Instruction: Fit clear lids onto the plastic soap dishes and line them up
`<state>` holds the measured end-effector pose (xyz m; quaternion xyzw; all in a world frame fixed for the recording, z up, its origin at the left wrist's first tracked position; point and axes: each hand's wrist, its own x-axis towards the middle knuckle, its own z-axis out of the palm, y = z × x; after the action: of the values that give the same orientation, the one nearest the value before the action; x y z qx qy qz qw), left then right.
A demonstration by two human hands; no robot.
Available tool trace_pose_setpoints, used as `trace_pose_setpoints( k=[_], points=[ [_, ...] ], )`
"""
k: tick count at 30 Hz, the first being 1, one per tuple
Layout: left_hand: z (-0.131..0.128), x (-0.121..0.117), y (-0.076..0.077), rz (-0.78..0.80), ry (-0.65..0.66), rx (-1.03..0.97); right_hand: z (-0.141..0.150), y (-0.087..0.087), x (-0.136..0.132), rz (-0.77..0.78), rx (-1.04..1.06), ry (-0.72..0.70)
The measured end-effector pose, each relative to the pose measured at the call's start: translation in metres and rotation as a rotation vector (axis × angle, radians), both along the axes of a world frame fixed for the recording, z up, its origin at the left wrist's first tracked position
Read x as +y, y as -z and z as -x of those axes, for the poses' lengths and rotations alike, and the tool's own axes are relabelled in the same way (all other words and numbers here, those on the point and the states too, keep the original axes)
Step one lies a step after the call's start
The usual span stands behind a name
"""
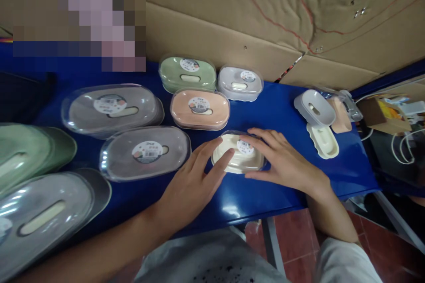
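Note:
A small cream soap dish [229, 153] under a clear lid, with a round barcode sticker, lies on the blue table between my hands. My left hand [195, 174] holds its left end, with thumb and fingertips on the lid. Around the right end, my right hand [282, 157] has its fingers at the back and its thumb at the front. Just behind the cream dish is a peach lidded dish [200, 108]. Left of my left hand sits a larger grey lidded dish [146, 152]. The underside of the cream dish is hidden.
More lidded dishes stand behind and left, among them a green dish [187, 72] and a pale grey dish [241, 81]. Loose parts lie right: a slotted grey tray [314, 108], a cream tray [323, 141] and a peach piece [341, 114]. Cardboard [212, 30] borders the back.

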<state>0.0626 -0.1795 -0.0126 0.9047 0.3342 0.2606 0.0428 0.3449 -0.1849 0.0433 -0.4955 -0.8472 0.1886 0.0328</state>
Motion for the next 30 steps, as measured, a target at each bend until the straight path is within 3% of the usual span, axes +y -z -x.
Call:
trace_pose_setpoints(
  k=[4, 8, 17, 30],
  points=[
    [0.001, 0.002, 0.003, 0.035, 0.057, 0.038, 0.012, 0.015, -0.005, -0.072, -0.029, -0.034],
    [0.000, 0.003, 0.003, 0.078, 0.059, 0.035, 0.009, 0.018, -0.004, -0.106, -0.007, -0.073],
    [0.002, 0.000, 0.003, 0.211, 0.029, 0.040, 0.001, 0.014, 0.004, -0.031, 0.115, -0.095],
    [0.000, -0.004, 0.003, 0.184, -0.011, 0.032, -0.006, 0.012, 0.012, 0.145, 0.217, -0.124]
  ],
)
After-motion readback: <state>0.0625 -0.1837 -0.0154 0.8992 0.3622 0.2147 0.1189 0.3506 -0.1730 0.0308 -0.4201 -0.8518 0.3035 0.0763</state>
